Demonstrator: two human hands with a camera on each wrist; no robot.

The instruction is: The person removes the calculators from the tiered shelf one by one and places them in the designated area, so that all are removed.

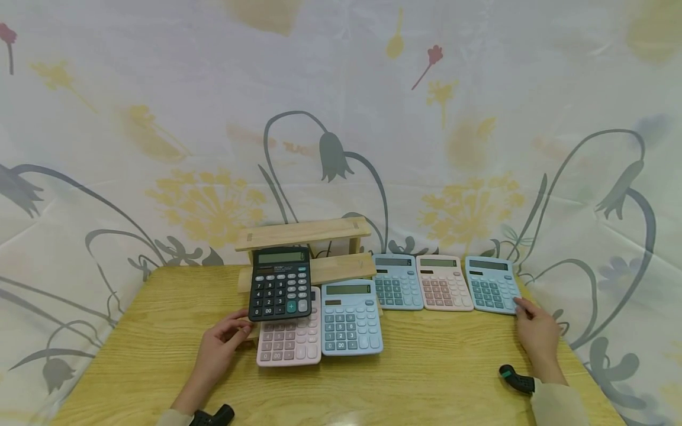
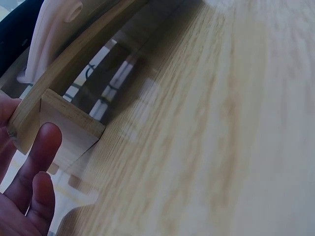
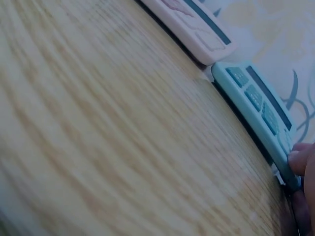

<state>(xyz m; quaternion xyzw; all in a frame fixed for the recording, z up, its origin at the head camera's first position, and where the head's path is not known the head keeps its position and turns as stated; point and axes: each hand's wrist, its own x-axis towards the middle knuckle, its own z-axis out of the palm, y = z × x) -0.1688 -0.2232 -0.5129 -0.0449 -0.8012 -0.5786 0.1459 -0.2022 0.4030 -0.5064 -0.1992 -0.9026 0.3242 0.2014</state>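
Note:
A wooden tiered stand (image 1: 341,269) bears a black calculator (image 1: 280,284) above a pink calculator (image 1: 289,343), with a light blue calculator (image 1: 351,319) beside the pink one. At the stand's left end, my left hand (image 1: 221,343) holds the lower board's edge (image 2: 27,115); two of its fingers (image 2: 47,142) extend below the board in the left wrist view. My right hand (image 1: 537,331) pinches the lower right corner of the rightmost light blue calculator (image 1: 491,285), which leans back at the end of a row. The right thumb (image 3: 300,160) lies on its face.
Left of that calculator, another pink calculator (image 1: 444,284) and another light blue one (image 1: 396,283) stand side by side. A yellowish wood-grain table (image 1: 426,367) spreads below, and a flower-printed cloth (image 1: 341,89) hangs behind it.

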